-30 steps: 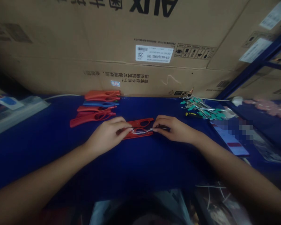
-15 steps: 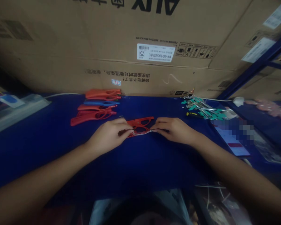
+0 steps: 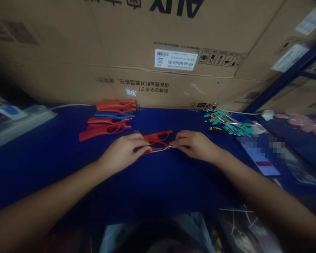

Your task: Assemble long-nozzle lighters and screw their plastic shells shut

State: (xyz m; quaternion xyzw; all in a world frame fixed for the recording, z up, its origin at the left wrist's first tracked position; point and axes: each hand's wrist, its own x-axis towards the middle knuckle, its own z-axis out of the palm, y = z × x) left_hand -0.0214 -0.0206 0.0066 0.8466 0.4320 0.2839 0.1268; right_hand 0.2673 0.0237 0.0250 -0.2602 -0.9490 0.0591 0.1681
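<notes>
While the left hand (image 3: 125,147) and right hand (image 3: 196,144) pinch the wire (image 3: 160,150), grip closed near either end, over red shells (image 3: 155,136) towards the far edge of the desk (image 3: 147,189), work seems partway: these shells look unjoined; other casings (image 3: 102,121) lie nearer that edge.
</notes>
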